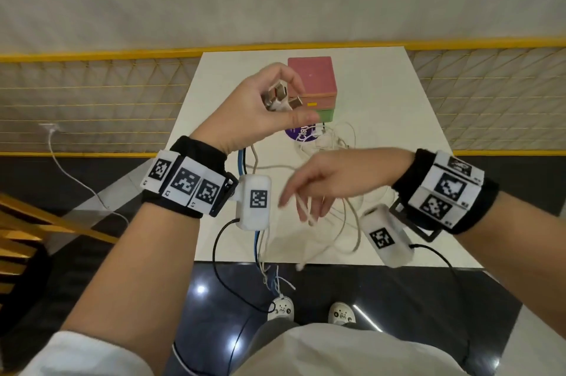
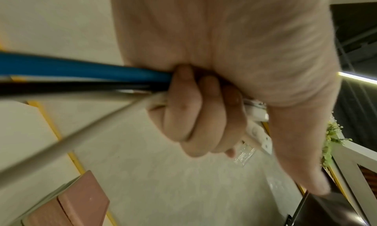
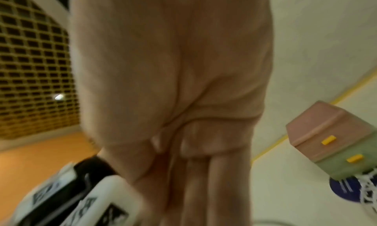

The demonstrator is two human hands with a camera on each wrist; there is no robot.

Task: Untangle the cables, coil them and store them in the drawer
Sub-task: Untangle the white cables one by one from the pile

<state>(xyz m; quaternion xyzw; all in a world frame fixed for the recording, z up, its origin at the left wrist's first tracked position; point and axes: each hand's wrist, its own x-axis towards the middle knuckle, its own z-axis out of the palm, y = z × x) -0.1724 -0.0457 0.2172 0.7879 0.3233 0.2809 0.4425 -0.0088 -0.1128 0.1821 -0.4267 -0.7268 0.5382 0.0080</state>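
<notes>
My left hand [image 1: 275, 96] is raised over the white table [image 1: 398, 118] and grips a bundle of cable plugs [image 1: 283, 100]. In the left wrist view its fingers [image 2: 195, 116] curl round a blue cable [image 2: 81, 68], a black one [image 2: 61, 87] and a white one [image 2: 61, 142]. These cables hang down past my wrist and over the table's front edge [image 1: 269, 274]. My right hand [image 1: 303, 207] is lower, with straight fingers [image 3: 204, 181] pointing down, and a white cable [image 1: 306, 213] runs between them. The pink and green drawer box [image 1: 315, 81] stands at the back with its drawers closed.
A tangle of white cables [image 1: 327, 139] lies in front of the drawer box on a round purple item [image 1: 301, 135]. Loose white loops [image 1: 349, 222] spread across the near table. A yellow mesh railing [image 1: 92, 100] runs behind the table, and dark floor lies below.
</notes>
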